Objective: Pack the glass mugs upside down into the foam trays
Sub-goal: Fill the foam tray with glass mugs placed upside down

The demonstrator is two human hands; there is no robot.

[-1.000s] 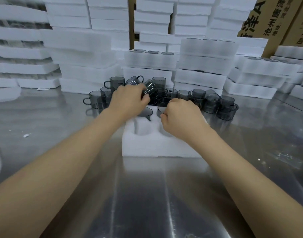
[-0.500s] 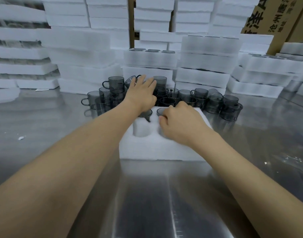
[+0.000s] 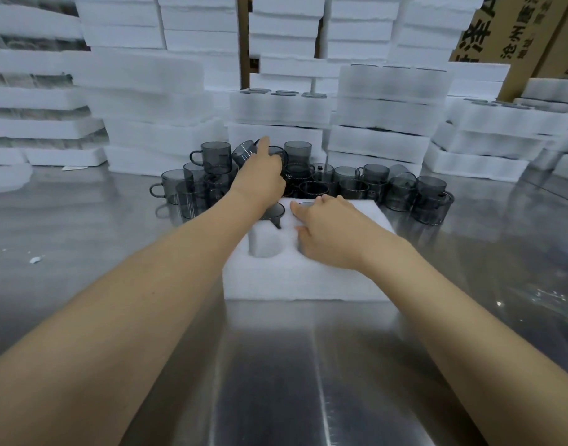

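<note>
A white foam tray [image 3: 308,280] lies on the steel table in front of me. One dark glass mug [image 3: 274,212] sits in its back left slot; the front left slot [image 3: 265,244] holds nothing. My right hand [image 3: 331,235] rests on the tray over the middle slots, its fingertips on a second mug [image 3: 303,205] seated at the back. Behind the tray stands a pile of loose grey glass mugs [image 3: 401,191]. My left hand [image 3: 260,177] reaches into that pile, index finger straight up, the other fingers curled over the rim of a mug [image 3: 284,157].
Stacks of white foam trays [image 3: 385,117] wall off the back of the table, some holding packed mugs. Cardboard boxes [image 3: 501,33] stand at the top right. Foam crumbs [image 3: 34,259] lie at the left and glass-like bits [image 3: 546,296] at the right.
My left hand has gone further back into the mug pile and its spread fingers have curled over a mug. My right hand has flattened on the tray.
</note>
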